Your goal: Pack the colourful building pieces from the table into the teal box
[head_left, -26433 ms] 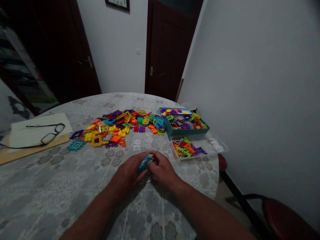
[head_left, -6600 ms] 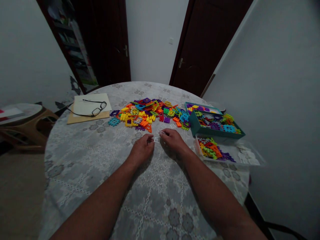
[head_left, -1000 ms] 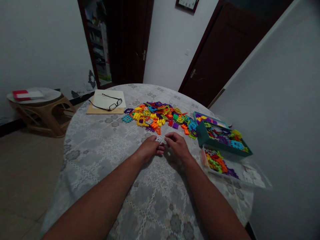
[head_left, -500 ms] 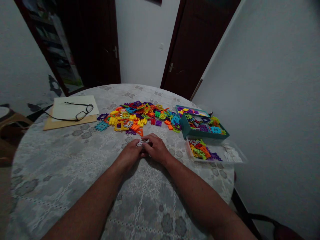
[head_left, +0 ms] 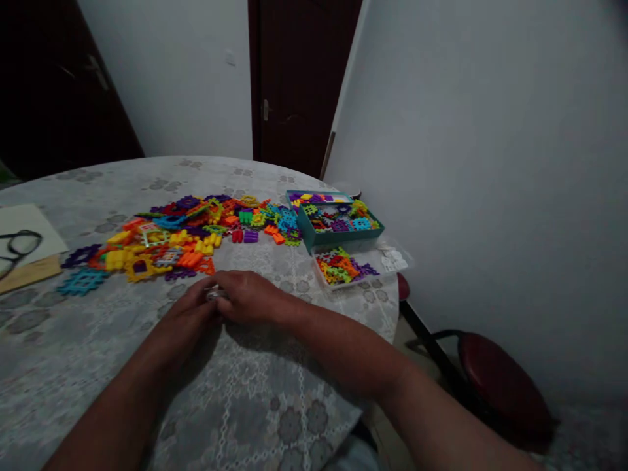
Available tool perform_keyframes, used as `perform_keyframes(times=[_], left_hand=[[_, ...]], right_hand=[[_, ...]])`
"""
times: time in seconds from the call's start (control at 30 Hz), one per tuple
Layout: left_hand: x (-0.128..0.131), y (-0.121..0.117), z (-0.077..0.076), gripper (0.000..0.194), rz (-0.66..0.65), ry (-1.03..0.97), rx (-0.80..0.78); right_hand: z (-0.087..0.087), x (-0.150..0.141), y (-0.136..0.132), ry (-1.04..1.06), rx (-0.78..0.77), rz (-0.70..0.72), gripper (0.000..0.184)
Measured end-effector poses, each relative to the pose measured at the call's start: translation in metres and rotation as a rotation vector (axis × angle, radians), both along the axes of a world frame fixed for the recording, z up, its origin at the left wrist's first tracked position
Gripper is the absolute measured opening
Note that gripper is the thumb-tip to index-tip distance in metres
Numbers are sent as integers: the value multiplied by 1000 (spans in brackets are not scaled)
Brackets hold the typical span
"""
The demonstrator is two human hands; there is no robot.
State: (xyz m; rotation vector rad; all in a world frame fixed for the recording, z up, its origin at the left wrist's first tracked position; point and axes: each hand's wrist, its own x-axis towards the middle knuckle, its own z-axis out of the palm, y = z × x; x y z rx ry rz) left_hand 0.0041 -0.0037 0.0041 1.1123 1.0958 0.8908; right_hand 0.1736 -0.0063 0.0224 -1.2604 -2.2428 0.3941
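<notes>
Bare left hand (head_left: 189,317) and bare right hand (head_left: 245,296) are meeting, fingers curling inward.
The bare left forearm (head_left: 118,399) is slanting up from the lower left; the bare right forearm (head_left: 343,347) is stretching in from the lower right.

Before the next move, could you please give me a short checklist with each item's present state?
1. Left hand on the white openwork item: ok.
2. Right hand on it too: ok.
3. Item's full shape visible: not ok, the hands cover much of it.
4. Item made of one piece or several: cannot tell.
5. Teal box open, coloured pieces showing: ok.
6. Glasses wholly in view: not ok, cut by the left edge.
</notes>
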Motion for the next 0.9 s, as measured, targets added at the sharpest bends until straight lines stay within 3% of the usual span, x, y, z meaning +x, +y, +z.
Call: perform_keyframes(times=[0.1, 0.23, 0.37, 0.43, 0.53, 0.67, 0.9], left_hand=[[2, -3, 5, 65, -37, -49, -85], [1, -5, 8, 56, -35, 7, -109], [-1, -1, -1, 53, -57, 55, -57], [-1, 2, -7, 55, -75, 92, -31], [-2, 5, -12, 56, -94, 147, -12], [-2, 6, -13, 57, -87, 141, -10], [-1, 3, -8, 54, -87, 136, -8]], right_hand=[[30, 32, -21, 77, 37, -63, 30], [61, 123, -52, 172, 43, -237, 22], [59, 245, -67, -14, 70, -662, 19], [53, 299, -68, -211, -5, -887, 21], [45, 355, -67, -391, -121, -987, 21], [33, 386, -61, -450, -170, -971, 25], [5, 401, -50, -520, -218, -987, 26]])
